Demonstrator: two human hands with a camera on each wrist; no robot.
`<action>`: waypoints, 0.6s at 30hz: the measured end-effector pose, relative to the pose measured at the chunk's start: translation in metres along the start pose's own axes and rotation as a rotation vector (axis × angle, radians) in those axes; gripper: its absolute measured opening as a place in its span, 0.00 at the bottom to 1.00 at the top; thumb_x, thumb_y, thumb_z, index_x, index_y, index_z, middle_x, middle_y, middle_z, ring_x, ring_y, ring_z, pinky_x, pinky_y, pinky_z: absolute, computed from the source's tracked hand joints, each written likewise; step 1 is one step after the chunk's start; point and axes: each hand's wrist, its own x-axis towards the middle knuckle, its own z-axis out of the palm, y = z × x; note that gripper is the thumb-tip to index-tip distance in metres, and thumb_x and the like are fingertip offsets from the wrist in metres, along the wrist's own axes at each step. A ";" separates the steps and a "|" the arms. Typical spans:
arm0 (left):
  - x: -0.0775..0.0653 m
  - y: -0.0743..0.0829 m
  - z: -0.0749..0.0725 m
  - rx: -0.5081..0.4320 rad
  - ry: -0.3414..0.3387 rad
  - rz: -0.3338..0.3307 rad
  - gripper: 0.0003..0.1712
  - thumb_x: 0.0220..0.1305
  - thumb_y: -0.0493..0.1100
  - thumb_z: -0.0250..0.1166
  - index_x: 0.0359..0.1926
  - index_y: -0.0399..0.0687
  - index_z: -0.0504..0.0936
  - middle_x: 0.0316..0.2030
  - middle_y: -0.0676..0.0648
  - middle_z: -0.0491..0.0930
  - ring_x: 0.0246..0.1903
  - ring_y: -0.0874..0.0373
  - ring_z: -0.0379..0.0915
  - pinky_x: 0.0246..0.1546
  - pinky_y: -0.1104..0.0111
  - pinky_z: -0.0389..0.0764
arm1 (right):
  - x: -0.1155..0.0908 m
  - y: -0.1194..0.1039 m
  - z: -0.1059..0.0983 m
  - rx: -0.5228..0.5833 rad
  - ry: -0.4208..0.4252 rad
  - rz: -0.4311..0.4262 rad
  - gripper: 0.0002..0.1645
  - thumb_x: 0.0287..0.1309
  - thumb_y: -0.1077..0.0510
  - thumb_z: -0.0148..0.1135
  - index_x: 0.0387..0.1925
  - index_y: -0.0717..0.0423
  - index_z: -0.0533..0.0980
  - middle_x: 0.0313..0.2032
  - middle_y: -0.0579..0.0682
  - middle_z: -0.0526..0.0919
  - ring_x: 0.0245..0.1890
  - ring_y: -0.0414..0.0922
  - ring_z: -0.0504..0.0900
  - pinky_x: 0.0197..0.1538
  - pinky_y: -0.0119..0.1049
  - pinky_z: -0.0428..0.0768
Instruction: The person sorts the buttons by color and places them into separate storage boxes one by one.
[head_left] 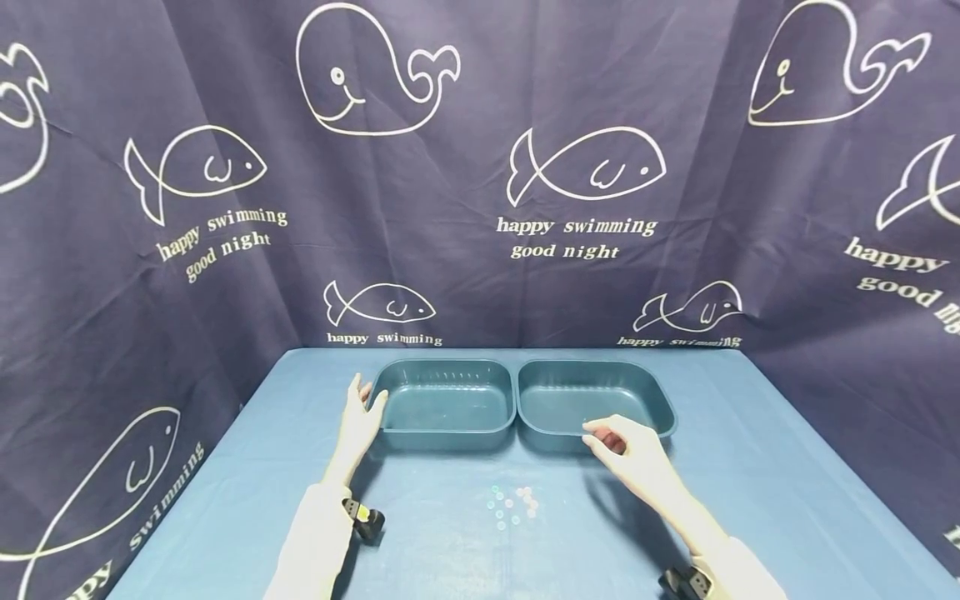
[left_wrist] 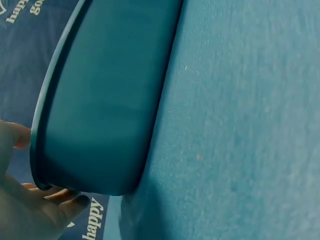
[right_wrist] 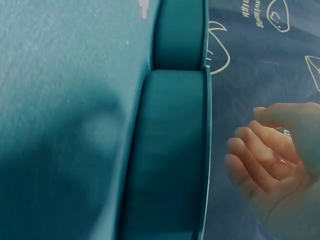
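Left hand (head_left: pixel 363 422) straddles end wall of left teal rectangular plastic bin (head_left: pixel 450 441), thumb inside, fingers outside; can't tell if it grips. R hand (head_left: pixel 633 450), loosely curled w/ nothing held, is by front rim of right teal rectangular plastic bin (head_left: pixel 551 441). Prob best: nudge bins gently, keep sleeves off small pale translucent discs (head_left: pixel 509 503) in front. Blue-covered desk (head_left: pixel 427 542); navy fish-print cloth (head_left: pixel 472 183) at rear & sides

A teal, smooth-walled bin (left_wrist: pixel 102 100) with rounded corners stands on a light-blue, flat table (left_wrist: pixel 240 125). The left hand (left_wrist: pixel 30 212) grips the bin's end, thumb at the rim, fingers along the end wall. Beyond the bin hangs a dark-blue fabric curtain (left_wrist: pixel 32 60) with pale lettering (left_wrist: pixel 93 217).
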 end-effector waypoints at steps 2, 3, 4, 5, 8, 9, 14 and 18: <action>0.002 -0.002 0.000 -0.009 -0.011 -0.024 0.39 0.67 0.42 0.54 0.71 0.34 0.46 0.64 0.27 0.61 0.64 0.36 0.58 0.68 0.51 0.59 | 0.000 -0.001 0.003 -0.001 -0.018 0.017 0.09 0.49 0.63 0.68 0.35 0.56 0.82 0.23 0.40 0.80 0.22 0.28 0.73 0.26 0.24 0.75; 0.003 -0.002 0.000 -0.016 -0.020 -0.038 0.39 0.67 0.43 0.54 0.71 0.35 0.46 0.64 0.27 0.60 0.65 0.36 0.57 0.68 0.52 0.59 | 0.000 -0.001 0.004 -0.001 -0.026 0.023 0.08 0.49 0.63 0.68 0.35 0.56 0.82 0.23 0.39 0.80 0.22 0.28 0.73 0.26 0.24 0.75; 0.004 -0.003 0.000 -0.023 -0.028 -0.047 0.38 0.68 0.43 0.53 0.71 0.35 0.46 0.65 0.28 0.60 0.65 0.36 0.57 0.68 0.52 0.58 | 0.000 -0.001 0.006 0.000 -0.033 0.029 0.08 0.50 0.62 0.67 0.35 0.55 0.82 0.23 0.39 0.80 0.21 0.28 0.73 0.25 0.24 0.75; 0.006 -0.004 0.000 -0.030 -0.035 -0.050 0.38 0.68 0.43 0.53 0.71 0.34 0.46 0.65 0.28 0.59 0.66 0.36 0.56 0.69 0.53 0.58 | 0.000 -0.001 0.007 -0.001 -0.039 0.031 0.07 0.50 0.62 0.67 0.35 0.55 0.82 0.23 0.39 0.80 0.21 0.28 0.73 0.25 0.24 0.75; 0.009 -0.006 0.001 -0.050 -0.059 -0.055 0.35 0.69 0.41 0.51 0.70 0.32 0.48 0.66 0.28 0.57 0.67 0.37 0.54 0.70 0.54 0.57 | -0.001 -0.001 0.012 0.016 -0.057 0.033 0.07 0.50 0.62 0.67 0.35 0.54 0.82 0.23 0.40 0.81 0.21 0.28 0.73 0.25 0.25 0.75; 0.010 -0.007 0.001 -0.052 -0.062 -0.056 0.34 0.69 0.41 0.51 0.70 0.32 0.49 0.66 0.28 0.57 0.67 0.38 0.53 0.70 0.54 0.56 | -0.001 -0.001 0.013 0.022 -0.063 0.033 0.07 0.50 0.62 0.67 0.34 0.54 0.82 0.23 0.40 0.81 0.21 0.28 0.73 0.25 0.25 0.75; 0.015 -0.011 0.001 -0.024 -0.055 -0.073 0.31 0.69 0.40 0.48 0.69 0.34 0.53 0.66 0.28 0.57 0.67 0.38 0.54 0.69 0.53 0.58 | 0.000 0.000 0.019 0.052 -0.097 0.031 0.07 0.49 0.62 0.68 0.34 0.56 0.82 0.23 0.40 0.81 0.21 0.28 0.73 0.25 0.25 0.75; 0.015 -0.012 0.002 -0.035 -0.038 -0.086 0.29 0.69 0.38 0.46 0.68 0.35 0.55 0.64 0.27 0.61 0.65 0.38 0.58 0.68 0.51 0.60 | 0.000 0.000 0.023 0.075 -0.124 0.021 0.07 0.48 0.62 0.69 0.33 0.56 0.82 0.22 0.39 0.80 0.21 0.28 0.73 0.25 0.26 0.76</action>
